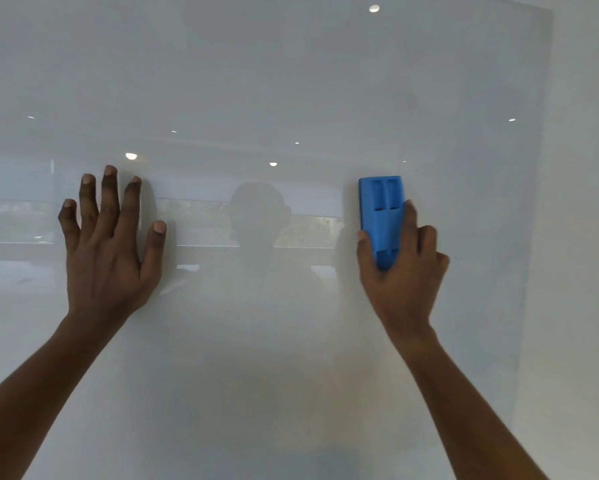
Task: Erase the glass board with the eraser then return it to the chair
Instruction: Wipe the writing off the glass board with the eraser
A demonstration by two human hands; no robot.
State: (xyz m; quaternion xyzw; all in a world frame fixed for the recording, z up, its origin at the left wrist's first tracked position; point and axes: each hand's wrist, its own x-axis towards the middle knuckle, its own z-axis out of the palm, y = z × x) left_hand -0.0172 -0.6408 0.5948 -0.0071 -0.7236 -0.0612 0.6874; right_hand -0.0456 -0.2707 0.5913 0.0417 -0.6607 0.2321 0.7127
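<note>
Two bare forearms reach up from the bottom corners of the view toward the glass board (291,81), which fills almost the whole frame, its right edge running down just short of the pale wall (585,202).

The left hand (107,251) is spread wide, all five fingers fanned apart and pointing upward, palm toward the glass; it seems to rest flat on the surface, though actual contact cannot be confirmed. It holds nothing.

The right hand (402,275) is wrapped around the lower half of the blue eraser (383,216). The thumb lies along the eraser's left side, and the other fingers curl around its right side. The eraser stands upright, long axis vertical, with its moulded back facing the camera and its upper half sticking out above the hand. Its wiping face is turned toward the glass, on the right part of the board, well apart from the left hand.

The glass looks free of marks and mirrors ceiling lights, window blinds and a dim outline of the person between the two hands.
</note>
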